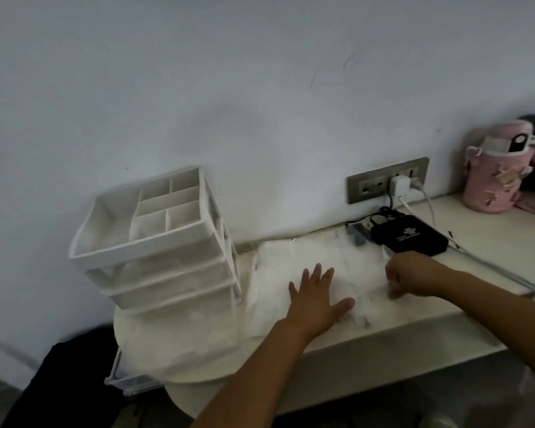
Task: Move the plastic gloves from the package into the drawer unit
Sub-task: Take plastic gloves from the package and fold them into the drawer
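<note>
Head view: left grip (317,299) lies flat, fingers spread, pinning package (275,264) on bench (430,319) beside drawer unit (155,242) so right grip (414,276), fingers curled pinching gloves (363,299), can prob. pull them free w/o dragging it.

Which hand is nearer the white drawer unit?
Left. The left hand lies flat on the plastic package right of the drawer unit; the right hand is farther right, by the black box.

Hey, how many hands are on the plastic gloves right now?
2. The left hand presses flat on the plastic gloves mid-desk. The right hand, fingers curled, grips them further right, near the black box.
</note>
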Motion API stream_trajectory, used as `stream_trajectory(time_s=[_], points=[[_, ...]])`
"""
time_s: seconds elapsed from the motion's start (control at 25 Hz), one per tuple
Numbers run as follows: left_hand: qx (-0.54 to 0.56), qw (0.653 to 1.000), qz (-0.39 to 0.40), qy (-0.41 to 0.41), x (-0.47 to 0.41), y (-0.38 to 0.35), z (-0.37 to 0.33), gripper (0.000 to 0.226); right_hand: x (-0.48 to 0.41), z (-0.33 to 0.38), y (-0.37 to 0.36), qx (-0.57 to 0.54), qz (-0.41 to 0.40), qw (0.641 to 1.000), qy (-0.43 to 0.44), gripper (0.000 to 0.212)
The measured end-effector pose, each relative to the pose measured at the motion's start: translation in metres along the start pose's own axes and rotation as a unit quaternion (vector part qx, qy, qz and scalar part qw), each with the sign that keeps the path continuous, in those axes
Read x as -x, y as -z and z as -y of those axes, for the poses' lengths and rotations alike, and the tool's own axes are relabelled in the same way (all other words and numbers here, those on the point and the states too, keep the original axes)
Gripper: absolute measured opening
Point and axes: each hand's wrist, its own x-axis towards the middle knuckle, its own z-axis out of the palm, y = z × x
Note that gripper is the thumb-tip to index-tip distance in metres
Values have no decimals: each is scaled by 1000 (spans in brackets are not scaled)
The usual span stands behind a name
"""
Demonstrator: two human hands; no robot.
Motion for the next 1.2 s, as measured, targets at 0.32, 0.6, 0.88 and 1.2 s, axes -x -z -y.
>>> stream_trajectory(time_s=[0.32,0.6,0.88,1.2], points=[[-29,999,16,11,-11,-20,2,121,9,-20,17,-65,-113,991,20,21],[24,1000,-1,18,-12,-8,-3,86,34,-7,62,-693,-153,701,70,23],[706,702,95,19,-13,30,-26,104,59,17,71,-793,8,596,124,7],[716,677,155,-71,0,26,-22,106,45,38,72,-791,75,583,167,13]])
